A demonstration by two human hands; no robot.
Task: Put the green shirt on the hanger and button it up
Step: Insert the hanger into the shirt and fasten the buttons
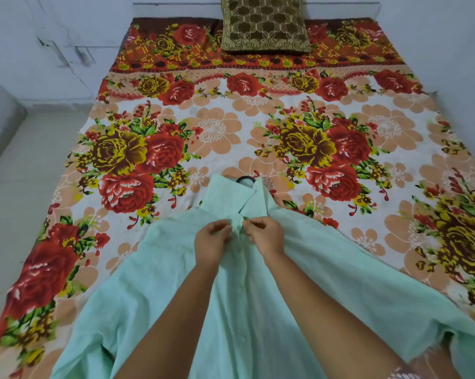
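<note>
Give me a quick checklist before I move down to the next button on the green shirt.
1. Hanger inside shirt: ok, the black hook pokes out above the collar.
2. Both hands at the top of the placket: ok, left hand and right hand pinch the fabric just below the collar.
3. Top button fully through its hole: cannot tell, fingers cover it.
4. Lower buttons visible along the placket: ok.
5. Green shirt lying flat on the bedsheet: ok.

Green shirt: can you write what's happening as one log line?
step: buttoning near collar | green shirt: on bed, hanger hook showing | left hand, right hand: pinching placket
</note>
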